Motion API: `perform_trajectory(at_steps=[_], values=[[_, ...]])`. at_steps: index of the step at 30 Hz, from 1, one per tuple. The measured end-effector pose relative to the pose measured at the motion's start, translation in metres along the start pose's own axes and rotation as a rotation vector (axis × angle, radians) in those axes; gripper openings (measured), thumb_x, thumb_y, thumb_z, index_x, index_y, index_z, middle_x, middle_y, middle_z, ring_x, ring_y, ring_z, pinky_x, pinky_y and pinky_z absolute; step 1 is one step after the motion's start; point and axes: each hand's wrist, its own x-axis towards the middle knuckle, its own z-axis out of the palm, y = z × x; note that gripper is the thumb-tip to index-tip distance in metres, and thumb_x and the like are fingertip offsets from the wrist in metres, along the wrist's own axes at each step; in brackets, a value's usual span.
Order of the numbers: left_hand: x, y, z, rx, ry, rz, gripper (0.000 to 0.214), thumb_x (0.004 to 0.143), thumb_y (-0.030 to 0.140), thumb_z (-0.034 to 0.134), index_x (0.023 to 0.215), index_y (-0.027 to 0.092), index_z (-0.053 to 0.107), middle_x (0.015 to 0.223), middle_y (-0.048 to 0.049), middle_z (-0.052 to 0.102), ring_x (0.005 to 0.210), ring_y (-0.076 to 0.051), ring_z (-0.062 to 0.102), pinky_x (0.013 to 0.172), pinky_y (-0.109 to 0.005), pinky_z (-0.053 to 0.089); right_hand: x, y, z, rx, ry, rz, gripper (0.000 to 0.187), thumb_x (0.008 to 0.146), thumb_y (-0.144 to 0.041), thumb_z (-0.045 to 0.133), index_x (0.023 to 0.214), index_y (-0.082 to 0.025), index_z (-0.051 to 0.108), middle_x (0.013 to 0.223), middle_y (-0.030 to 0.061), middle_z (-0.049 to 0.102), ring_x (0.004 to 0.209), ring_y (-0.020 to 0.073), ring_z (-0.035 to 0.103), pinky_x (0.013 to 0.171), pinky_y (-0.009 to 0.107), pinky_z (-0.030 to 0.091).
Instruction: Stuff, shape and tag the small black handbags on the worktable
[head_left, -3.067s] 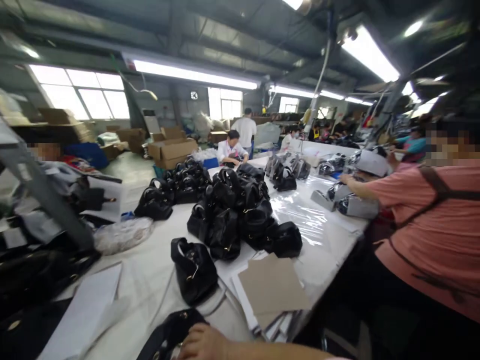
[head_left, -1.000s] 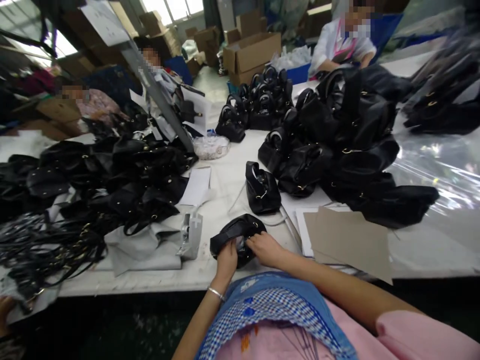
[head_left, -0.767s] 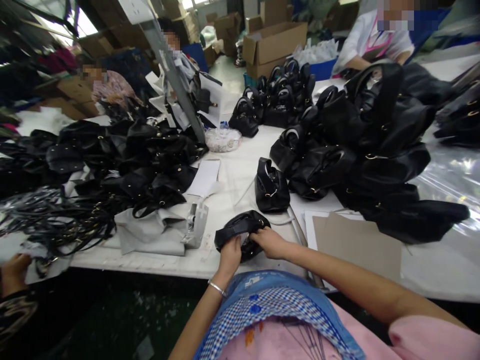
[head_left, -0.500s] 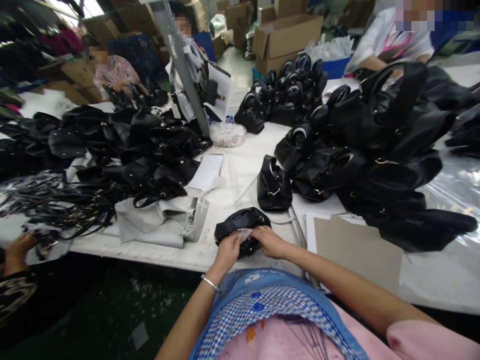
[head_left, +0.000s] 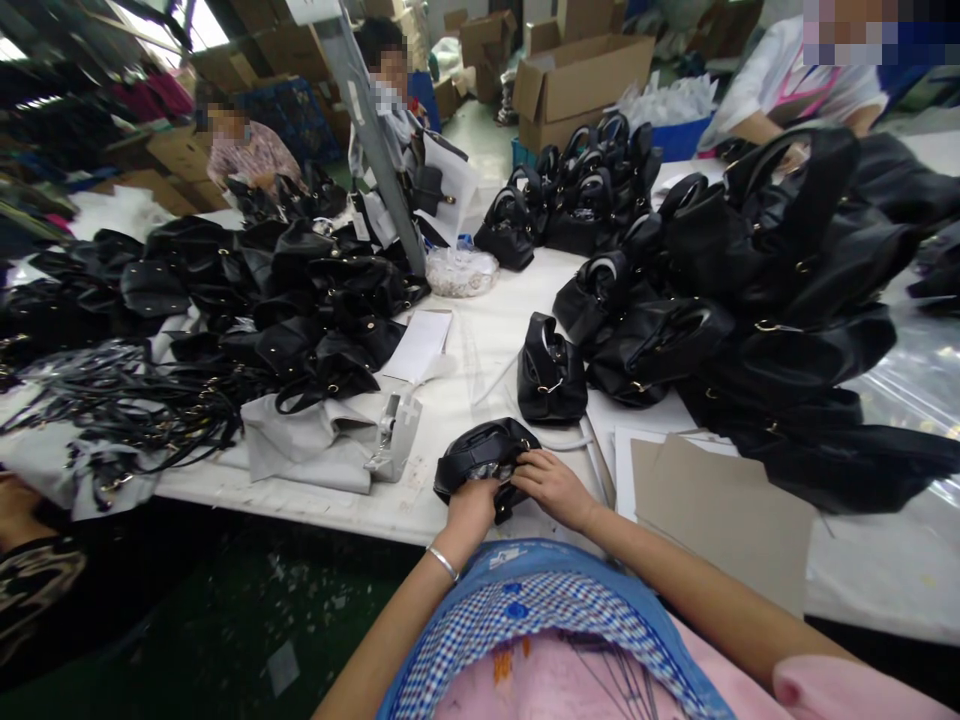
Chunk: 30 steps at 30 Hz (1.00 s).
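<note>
A small black handbag [head_left: 469, 450] lies tilted at the table's front edge, its opening towards me. Clear or whitish plastic shows inside the opening. My left hand [head_left: 474, 508] reaches into it, with the fingers hidden in the bag. On the right side of the rim, my right hand [head_left: 553, 488] is closed, its fingers pressed on the bag's edge. Just behind stands another black handbag [head_left: 551, 375], upright with its handle raised. Left of the bag I work on is a tape dispenser [head_left: 391, 440].
Piled black handbags [head_left: 787, 350] fill the right; brown cardboard sheets [head_left: 727, 510] lie before them. On the left are black bags [head_left: 262, 290], tangled straps [head_left: 150, 400] and grey sheeting [head_left: 300, 445]. A metal post [head_left: 375, 140] rises mid-table. Co-workers sit around; one hand [head_left: 16, 510] shows far left.
My left hand has gone deeper into the handbag's opening. My right hand has shifted slightly along the rim, and the whitish piece between my fingers no longer shows there. The view has shifted slightly.
</note>
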Motion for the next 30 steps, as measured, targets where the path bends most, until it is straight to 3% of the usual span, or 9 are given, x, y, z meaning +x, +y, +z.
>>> perform_trajectory(at_steps=[6,9,12,18,22,25,30], values=[[0.022,-0.004,0.007,-0.079,-0.004,0.059,0.037,0.096,0.026,0.03,0.115,0.019,0.062,0.111,-0.0114,0.07,0.102,-0.021,0.065,0.086,-0.03,0.048,-0.008,-0.005,0.0,0.04,0.002,-0.014,0.022,0.093,-0.018,0.046,0.106,-0.02,0.063,0.098,0.0056,0.068,0.102,0.0187,0.054,0.084,0.03,0.047],[0.021,-0.012,0.008,-0.123,-0.062,0.152,0.036,0.096,0.023,0.032,0.124,0.017,0.053,0.114,-0.0127,0.067,0.105,-0.021,0.063,0.09,-0.031,0.047,-0.012,-0.01,0.007,0.07,0.016,0.038,0.022,0.094,-0.021,0.045,0.109,-0.021,0.062,0.1,0.0055,0.068,0.097,0.0176,0.056,0.081,0.029,0.048],[0.01,-0.011,0.004,-0.109,-0.143,0.231,0.032,0.092,0.016,0.038,0.119,0.016,0.055,0.113,-0.0118,0.067,0.104,-0.02,0.062,0.092,-0.031,0.047,-0.014,-0.014,0.016,0.072,0.026,0.098,0.022,0.094,-0.026,0.047,0.11,-0.02,0.061,0.103,0.0059,0.068,0.089,0.0171,0.059,0.075,0.029,0.048],[-0.009,0.009,-0.02,0.28,0.127,0.125,0.035,0.091,0.009,0.034,0.108,0.017,0.063,0.112,-0.013,0.062,0.104,-0.025,0.058,0.088,-0.036,0.049,-0.009,-0.017,0.021,0.045,0.036,0.093,0.027,0.094,-0.024,0.045,0.115,-0.025,0.062,0.111,0.0035,0.067,0.093,0.0167,0.06,0.076,0.027,0.045],[-0.01,0.004,-0.023,0.323,0.079,0.119,0.033,0.089,0.005,0.034,0.105,0.014,0.062,0.104,-0.0126,0.065,0.096,-0.022,0.061,0.086,-0.033,0.05,-0.007,-0.018,0.019,0.066,0.003,0.114,0.028,0.095,-0.022,0.043,0.114,-0.026,0.064,0.11,0.0015,0.068,0.093,0.016,0.06,0.075,0.026,0.043],[-0.003,-0.003,-0.018,0.307,0.062,0.156,0.028,0.09,0.008,0.037,0.099,0.015,0.063,0.102,-0.0114,0.066,0.099,-0.023,0.06,0.087,-0.033,0.049,-0.006,-0.016,0.021,0.096,-0.003,0.119,0.029,0.095,-0.022,0.043,0.113,-0.027,0.065,0.109,0.0015,0.069,0.093,0.0162,0.059,0.075,0.027,0.042],[0.002,-0.01,-0.008,0.198,0.05,0.149,0.033,0.091,0.011,0.037,0.107,0.02,0.063,0.11,-0.0089,0.066,0.108,-0.022,0.059,0.087,-0.03,0.05,-0.001,-0.016,0.024,0.051,0.012,0.111,0.028,0.093,-0.021,0.044,0.108,-0.027,0.066,0.106,0.0001,0.07,0.087,0.0158,0.06,0.07,0.027,0.039]])
